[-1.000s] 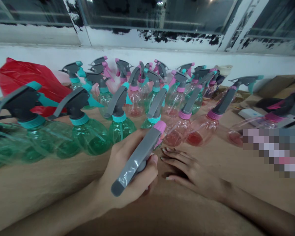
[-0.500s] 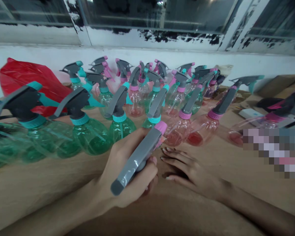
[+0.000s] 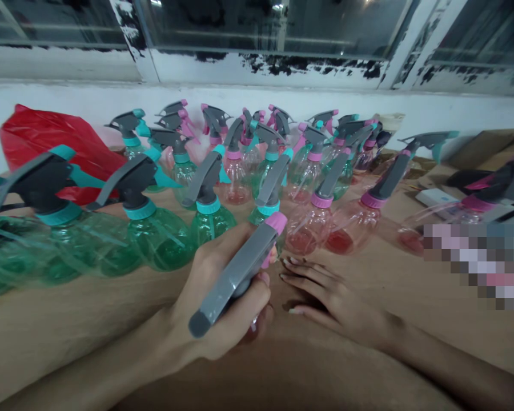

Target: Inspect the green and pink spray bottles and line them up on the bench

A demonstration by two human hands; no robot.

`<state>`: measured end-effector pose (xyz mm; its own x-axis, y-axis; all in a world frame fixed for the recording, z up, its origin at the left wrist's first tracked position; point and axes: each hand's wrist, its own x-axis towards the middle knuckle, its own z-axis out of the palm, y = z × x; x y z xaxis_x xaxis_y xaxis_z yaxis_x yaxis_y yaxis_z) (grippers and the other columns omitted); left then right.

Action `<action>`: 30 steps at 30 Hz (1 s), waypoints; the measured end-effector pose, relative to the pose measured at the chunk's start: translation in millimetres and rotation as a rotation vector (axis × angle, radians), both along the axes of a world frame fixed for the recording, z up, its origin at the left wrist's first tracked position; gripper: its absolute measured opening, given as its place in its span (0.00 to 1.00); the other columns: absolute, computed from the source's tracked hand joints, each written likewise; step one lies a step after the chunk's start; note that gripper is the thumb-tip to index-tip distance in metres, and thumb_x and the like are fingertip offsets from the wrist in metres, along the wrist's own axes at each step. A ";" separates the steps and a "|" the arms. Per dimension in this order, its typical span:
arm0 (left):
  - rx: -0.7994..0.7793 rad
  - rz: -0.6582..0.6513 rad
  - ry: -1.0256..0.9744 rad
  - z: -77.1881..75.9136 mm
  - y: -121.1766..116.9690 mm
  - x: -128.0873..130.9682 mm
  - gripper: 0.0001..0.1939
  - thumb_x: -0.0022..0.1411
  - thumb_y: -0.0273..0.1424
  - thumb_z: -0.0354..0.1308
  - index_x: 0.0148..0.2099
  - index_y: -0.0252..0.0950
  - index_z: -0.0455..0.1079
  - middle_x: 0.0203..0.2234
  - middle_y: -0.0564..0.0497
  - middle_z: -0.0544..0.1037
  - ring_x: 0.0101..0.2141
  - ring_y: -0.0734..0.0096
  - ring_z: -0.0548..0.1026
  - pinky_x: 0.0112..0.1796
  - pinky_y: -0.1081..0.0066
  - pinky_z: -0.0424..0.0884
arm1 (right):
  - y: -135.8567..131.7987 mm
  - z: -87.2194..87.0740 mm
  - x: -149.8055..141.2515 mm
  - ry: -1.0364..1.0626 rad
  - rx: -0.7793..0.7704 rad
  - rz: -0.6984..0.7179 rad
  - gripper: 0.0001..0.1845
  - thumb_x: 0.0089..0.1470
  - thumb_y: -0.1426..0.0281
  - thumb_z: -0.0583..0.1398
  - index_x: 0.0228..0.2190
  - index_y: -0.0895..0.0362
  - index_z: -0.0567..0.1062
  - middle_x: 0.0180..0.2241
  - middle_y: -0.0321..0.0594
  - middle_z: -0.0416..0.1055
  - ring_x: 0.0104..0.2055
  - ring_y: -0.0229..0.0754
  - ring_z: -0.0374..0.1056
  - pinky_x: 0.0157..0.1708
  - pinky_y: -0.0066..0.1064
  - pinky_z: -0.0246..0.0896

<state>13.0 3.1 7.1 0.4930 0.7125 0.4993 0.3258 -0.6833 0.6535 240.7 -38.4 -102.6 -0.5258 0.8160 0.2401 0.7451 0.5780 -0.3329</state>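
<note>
My left hand [image 3: 223, 297] is closed round a spray bottle with a grey trigger head [image 3: 233, 274] and a pink nozzle tip, held just above the brown table [image 3: 89, 319]. The bottle's body is mostly hidden under my fingers. My right hand [image 3: 329, 297] lies flat on the table just right of it, fingers stretched out and holding nothing. Directly behind both hands stand rows of spray bottles, green ones with teal collars [image 3: 154, 234] to the left and pink ones [image 3: 314, 222] to the right.
A red plastic bag [image 3: 47, 142] lies at the back left against the white wall. Cardboard [image 3: 484, 145] and a white box [image 3: 434, 197] sit at the far right. A window with peeling paint runs along the top.
My left hand has tipped the held spray bottle slightly down and to the left. My right hand has stayed where it was.
</note>
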 end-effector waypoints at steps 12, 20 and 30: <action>-0.057 0.001 -0.042 -10.9 -3.1 -1.0 0.13 0.54 0.23 0.53 0.42 0.43 0.62 0.20 0.61 0.66 0.17 0.75 0.66 0.23 0.74 0.68 | 0.2 3.3 -0.3 0.003 -0.038 -0.014 0.25 0.60 0.58 0.55 0.56 0.53 0.65 0.58 0.43 0.64 0.62 0.47 0.56 0.59 0.47 0.56; -0.088 -0.007 -0.050 -10.6 -2.5 0.8 0.09 0.56 0.24 0.52 0.40 0.41 0.63 0.21 0.60 0.68 0.18 0.74 0.70 0.25 0.72 0.70 | 0.8 1.0 1.2 0.023 -0.040 -0.009 0.25 0.60 0.58 0.56 0.57 0.53 0.65 0.58 0.43 0.63 0.62 0.46 0.56 0.59 0.46 0.56; -0.037 -0.014 -0.021 -8.4 -1.7 -0.1 0.08 0.57 0.24 0.52 0.40 0.38 0.62 0.26 0.55 0.72 0.24 0.70 0.74 0.27 0.71 0.69 | 1.9 -0.8 2.5 0.014 -0.035 0.004 0.25 0.60 0.59 0.56 0.57 0.53 0.64 0.59 0.43 0.63 0.62 0.47 0.56 0.59 0.47 0.55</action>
<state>12.9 1.4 -1.3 0.4930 0.7235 0.4832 0.3020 -0.6632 0.6848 243.1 -36.4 -103.4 -0.5255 0.8223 0.2184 0.7383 0.5683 -0.3633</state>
